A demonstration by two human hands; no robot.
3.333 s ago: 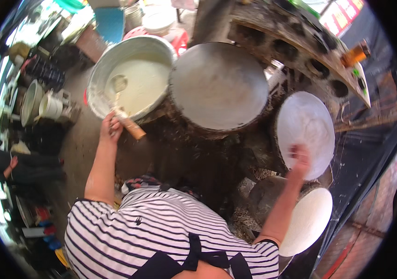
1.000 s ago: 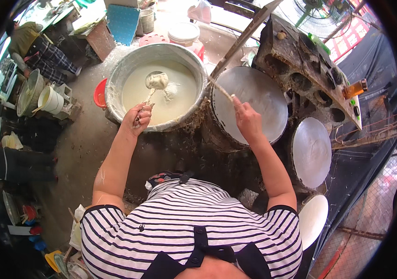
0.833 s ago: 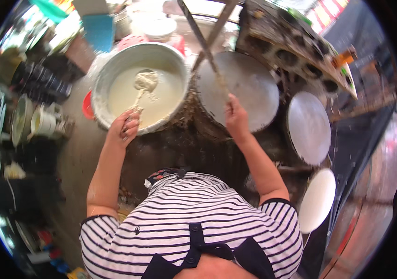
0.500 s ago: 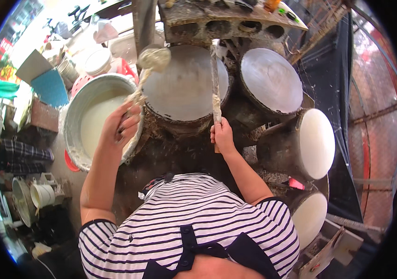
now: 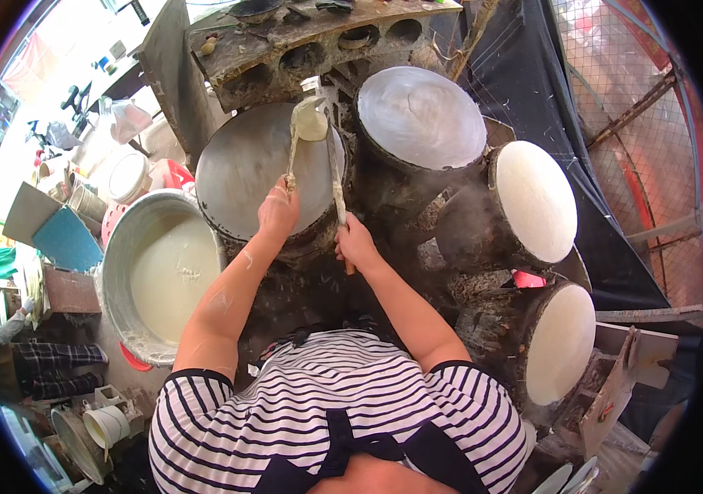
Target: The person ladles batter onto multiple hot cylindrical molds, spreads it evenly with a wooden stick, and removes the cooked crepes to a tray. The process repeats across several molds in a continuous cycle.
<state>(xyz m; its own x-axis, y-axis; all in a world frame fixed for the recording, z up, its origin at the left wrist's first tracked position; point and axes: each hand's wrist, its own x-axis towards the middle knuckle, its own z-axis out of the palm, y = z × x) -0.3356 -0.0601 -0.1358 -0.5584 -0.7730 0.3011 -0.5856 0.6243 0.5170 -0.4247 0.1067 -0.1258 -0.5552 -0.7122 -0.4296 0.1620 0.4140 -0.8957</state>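
Observation:
My left hand [image 5: 278, 210] is closed around the handle of a batter-coated ladle [image 5: 310, 122], raised over a round griddle [image 5: 240, 165]. The ladle's bowl hides part of the griddle and overlaps the far end of the stick. My right hand [image 5: 356, 244] grips a long batter-crusted wooden stick [image 5: 337, 185], which points away from me along the griddle's right side. The griddle's grey surface looks bare. To the left stands a large basin [image 5: 113, 284] of pale batter [image 5: 158, 280].
A second griddle [image 5: 421, 115] carries a thin whitish layer. Further right, two drum-like stoves bear white round sheets [image 5: 535, 202] [image 5: 562, 343]. Behind is a board with round holes [image 5: 302, 56]. A person in plaid trousers [image 5: 59, 366] stands at the far left.
My left hand and the ladle have moved right, from beside the basin to over the griddle. My right hand still holds the stick, now tilted. The whole view has shifted.

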